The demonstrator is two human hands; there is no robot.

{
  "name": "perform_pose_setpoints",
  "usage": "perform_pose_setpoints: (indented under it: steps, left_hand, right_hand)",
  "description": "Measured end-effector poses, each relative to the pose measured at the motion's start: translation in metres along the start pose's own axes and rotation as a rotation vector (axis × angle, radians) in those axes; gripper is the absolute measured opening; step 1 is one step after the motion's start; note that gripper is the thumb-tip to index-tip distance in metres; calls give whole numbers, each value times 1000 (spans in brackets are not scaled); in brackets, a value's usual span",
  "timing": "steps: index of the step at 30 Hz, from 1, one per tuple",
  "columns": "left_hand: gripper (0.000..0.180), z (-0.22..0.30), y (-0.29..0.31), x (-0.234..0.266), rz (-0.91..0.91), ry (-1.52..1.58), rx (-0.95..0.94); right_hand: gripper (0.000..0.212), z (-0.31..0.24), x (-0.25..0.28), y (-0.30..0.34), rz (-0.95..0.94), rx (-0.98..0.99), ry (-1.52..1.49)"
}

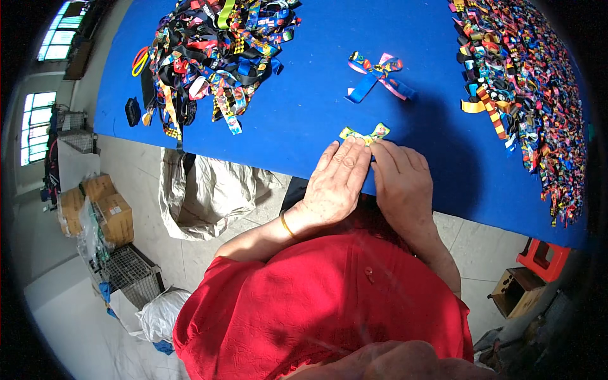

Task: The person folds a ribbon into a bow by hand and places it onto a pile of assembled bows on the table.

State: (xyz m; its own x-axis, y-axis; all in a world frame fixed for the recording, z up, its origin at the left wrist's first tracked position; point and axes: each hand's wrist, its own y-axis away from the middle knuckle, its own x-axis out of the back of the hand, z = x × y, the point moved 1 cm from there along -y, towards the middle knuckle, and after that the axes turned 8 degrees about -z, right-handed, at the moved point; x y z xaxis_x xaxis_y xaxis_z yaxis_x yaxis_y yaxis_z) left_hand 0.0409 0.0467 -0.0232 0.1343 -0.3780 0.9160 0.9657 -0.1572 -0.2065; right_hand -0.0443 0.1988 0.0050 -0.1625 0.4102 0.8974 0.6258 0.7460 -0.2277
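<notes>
Narrow yellow-green fabric ribbon, probably soft, best end-pinched: we are touching it, left hand flat, right hand half-curled, grips unclear.

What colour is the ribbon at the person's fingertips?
The ribbon is yellow-green with a multicoloured print, showing best in the head view.

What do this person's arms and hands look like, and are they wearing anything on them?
The left hand and right hand are both gloveless. A thin golden-yellow band circles the left wrist; none shows on the right. Red sleeves cover the upper arms, leaving the forearms bare.
</notes>
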Motion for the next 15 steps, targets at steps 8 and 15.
perform_pose_setpoints:
  steps: [8, 15]
  left_hand:
    - [49, 1, 0, -1, 15, 2, -9]
    - [49, 2, -1, -1, 14, -10, -5]
  right_hand:
    - [35, -3, 5, -4, -27, -34, 13]
    - [33, -6, 3, -4, -29, -50, 47]
